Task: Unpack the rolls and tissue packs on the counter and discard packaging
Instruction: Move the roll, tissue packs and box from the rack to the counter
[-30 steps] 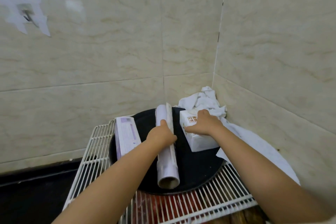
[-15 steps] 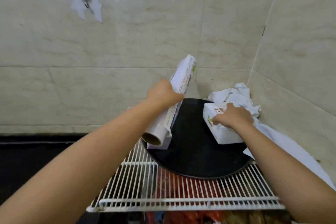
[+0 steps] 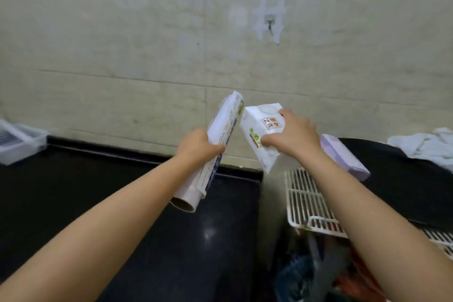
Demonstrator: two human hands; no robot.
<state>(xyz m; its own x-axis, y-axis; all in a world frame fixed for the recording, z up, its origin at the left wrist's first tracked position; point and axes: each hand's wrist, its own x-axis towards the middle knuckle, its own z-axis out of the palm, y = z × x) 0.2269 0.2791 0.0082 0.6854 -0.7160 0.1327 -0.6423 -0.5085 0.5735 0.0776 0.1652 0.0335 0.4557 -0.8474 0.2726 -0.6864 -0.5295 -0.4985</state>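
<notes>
My left hand (image 3: 197,146) grips a long white roll (image 3: 215,152) together with its printed flat packaging. The roll slants up to the right, its open cardboard end nearest me. My right hand (image 3: 293,136) holds a white tissue pack (image 3: 261,135) with a brown label, tilted in the air. Both are held above the black counter (image 3: 98,193), close to each other. A pale purple box (image 3: 343,155) lies behind my right forearm, on the edge of a black round tray (image 3: 402,179).
A white wire rack (image 3: 306,201) carries the black tray at the right. A crumpled white cloth (image 3: 426,144) lies at the far right. A clear plastic bin (image 3: 17,140) sits at the far left. Bags and clutter (image 3: 318,270) lie below the rack. The tiled wall has a hook (image 3: 269,23).
Both hands have lifted their items off the black tray and carried them left over the counter. My view has swung left, so the rack and tray now sit at the right edge.
</notes>
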